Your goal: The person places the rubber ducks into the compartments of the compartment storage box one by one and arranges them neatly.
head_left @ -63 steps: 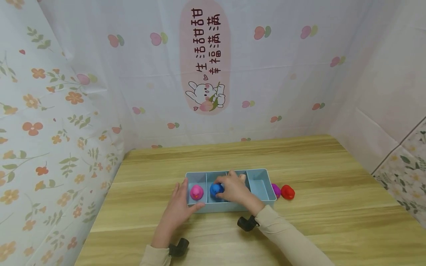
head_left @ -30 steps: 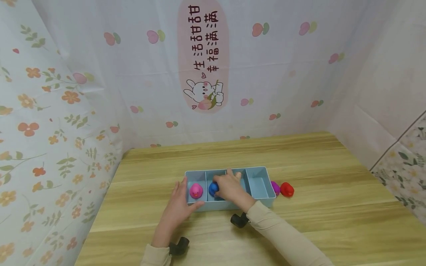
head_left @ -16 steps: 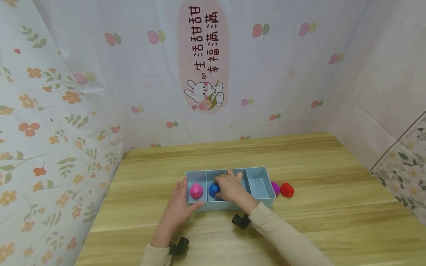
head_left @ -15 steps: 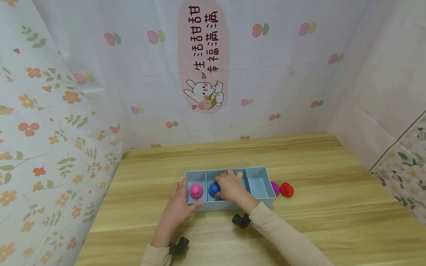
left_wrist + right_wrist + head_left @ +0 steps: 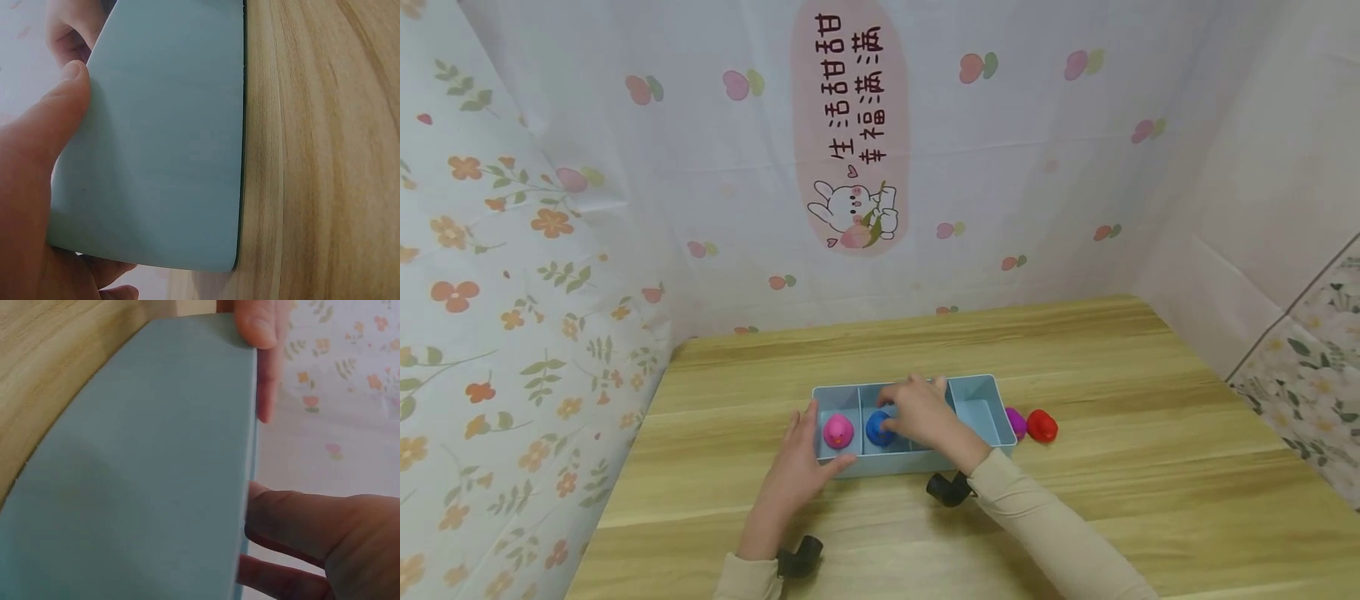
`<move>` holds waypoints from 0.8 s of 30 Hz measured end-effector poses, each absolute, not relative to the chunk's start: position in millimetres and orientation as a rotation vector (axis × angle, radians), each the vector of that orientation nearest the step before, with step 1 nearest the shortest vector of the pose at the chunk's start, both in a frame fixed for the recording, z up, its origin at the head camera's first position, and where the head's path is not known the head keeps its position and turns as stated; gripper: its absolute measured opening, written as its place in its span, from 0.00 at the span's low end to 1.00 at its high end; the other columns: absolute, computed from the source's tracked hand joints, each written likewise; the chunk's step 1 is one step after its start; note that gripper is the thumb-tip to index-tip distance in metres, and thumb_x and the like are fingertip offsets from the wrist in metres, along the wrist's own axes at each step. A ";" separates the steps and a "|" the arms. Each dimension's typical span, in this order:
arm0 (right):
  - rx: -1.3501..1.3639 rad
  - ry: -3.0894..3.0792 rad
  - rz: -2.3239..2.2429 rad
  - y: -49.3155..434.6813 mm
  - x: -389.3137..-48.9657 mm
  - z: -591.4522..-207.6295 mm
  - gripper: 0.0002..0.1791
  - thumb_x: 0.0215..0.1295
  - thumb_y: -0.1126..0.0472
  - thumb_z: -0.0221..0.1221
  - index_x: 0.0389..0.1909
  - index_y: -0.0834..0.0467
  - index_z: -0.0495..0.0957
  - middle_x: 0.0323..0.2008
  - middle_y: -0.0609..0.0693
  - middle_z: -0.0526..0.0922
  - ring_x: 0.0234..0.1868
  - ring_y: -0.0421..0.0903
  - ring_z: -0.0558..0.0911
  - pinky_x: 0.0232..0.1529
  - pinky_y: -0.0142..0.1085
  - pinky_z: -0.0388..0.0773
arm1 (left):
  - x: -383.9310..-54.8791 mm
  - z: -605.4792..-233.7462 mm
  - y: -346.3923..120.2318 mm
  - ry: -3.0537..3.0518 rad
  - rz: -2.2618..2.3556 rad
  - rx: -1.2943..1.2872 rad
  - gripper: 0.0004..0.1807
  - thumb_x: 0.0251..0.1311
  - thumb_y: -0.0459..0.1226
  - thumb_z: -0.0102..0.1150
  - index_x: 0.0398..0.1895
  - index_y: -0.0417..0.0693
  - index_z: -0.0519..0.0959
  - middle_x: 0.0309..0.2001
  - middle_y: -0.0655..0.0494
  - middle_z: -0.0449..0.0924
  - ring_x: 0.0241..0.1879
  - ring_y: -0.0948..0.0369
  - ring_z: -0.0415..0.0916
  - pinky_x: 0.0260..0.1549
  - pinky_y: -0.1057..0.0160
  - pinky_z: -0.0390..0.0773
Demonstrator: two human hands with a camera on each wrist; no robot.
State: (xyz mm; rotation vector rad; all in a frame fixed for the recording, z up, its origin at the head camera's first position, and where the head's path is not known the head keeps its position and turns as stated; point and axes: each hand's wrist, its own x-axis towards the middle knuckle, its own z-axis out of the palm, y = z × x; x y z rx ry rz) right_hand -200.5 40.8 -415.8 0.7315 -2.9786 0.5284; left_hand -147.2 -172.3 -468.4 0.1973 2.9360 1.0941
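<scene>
Head: pink duck and blue duck boxed; right of the box, purple duck and red duck likely pending. Left wrist: my left fingers grasp the box. Right wrist: whether my right fingers grip blue duck, I cannot tell.

The person is wearing long, plain beige fabric sleeves; black, elbow-shaped wrist cameras are projecting beside both cuffs.

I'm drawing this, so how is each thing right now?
Box: upright, open on top
Pink duck: upright, leftmost compartment
Blue duck: next compartment, partly covered
Purple toy: outside box, partly hidden
Red toy: outside box, fully visible
Left fingers: holding box's corner
Right fingers: at blue duck, grip unclear
</scene>
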 end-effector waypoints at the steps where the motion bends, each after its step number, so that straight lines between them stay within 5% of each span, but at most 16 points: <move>1: 0.735 -2.968 0.535 41.5 -200.6 -414.9 0.15 0.50 0.53 0.72 0.39 0.50 0.85 0.40 0.43 0.87 0.35 0.43 0.67 0.37 0.47 0.54 | -147.1 -468.2 -172.4 2.936 1.096 0.197 0.59 0.50 0.60 0.65 0.76 0.42 0.45 0.75 0.43 0.48 0.74 0.40 0.38 0.65 0.34 0.54; 24: 0.682 -2.871 0.694 65.2 -199.0 -399.9 0.13 0.48 0.53 0.73 0.36 0.50 0.86 0.37 0.43 0.87 0.38 0.45 0.73 0.40 0.48 0.51 | -147.7 -466.6 -171.5 2.931 1.074 0.177 0.59 0.49 0.60 0.65 0.75 0.42 0.45 0.75 0.42 0.48 0.74 0.40 0.38 0.63 0.34 0.56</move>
